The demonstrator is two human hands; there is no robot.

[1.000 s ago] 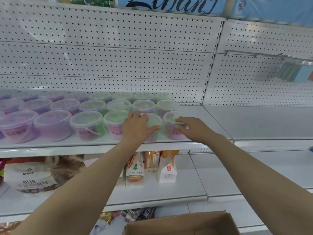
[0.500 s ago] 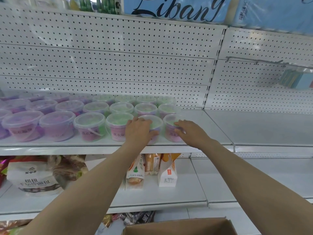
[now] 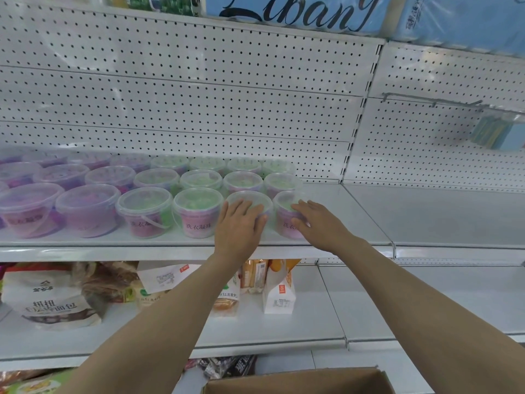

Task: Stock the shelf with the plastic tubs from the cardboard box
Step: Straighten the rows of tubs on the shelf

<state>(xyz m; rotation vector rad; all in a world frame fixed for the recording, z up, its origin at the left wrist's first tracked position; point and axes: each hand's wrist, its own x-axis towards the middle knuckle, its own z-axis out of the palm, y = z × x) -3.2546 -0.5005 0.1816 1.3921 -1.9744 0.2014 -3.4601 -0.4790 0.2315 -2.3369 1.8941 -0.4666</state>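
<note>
Rows of clear plastic tubs with lids, purple at the left and green-topped at the right, fill the white shelf point(image 3: 349, 220). My left hand point(image 3: 238, 226) lies over the front and lid of one front-row tub point(image 3: 252, 198), thumb on its right side. My right hand point(image 3: 315, 223) presses on the rightmost front tub point(image 3: 285, 201), fingers over its lid edge. Both tubs stand upright on the shelf, side by side. The cardboard box point(image 3: 298, 381) shows only its top rim at the bottom edge; its inside is hidden.
Bare shelf space lies to the right of the tubs point(image 3: 440, 217). The lower shelf holds bread bags point(image 3: 54, 302) and snack cartons point(image 3: 279, 294). Pegboard backs the shelves, with a hook of hanging packets point(image 3: 497, 132) at the upper right.
The view has tilted down a little and my hands sit slightly nearer the front of the two tubs. The tubs stay in place on the shelf.
</note>
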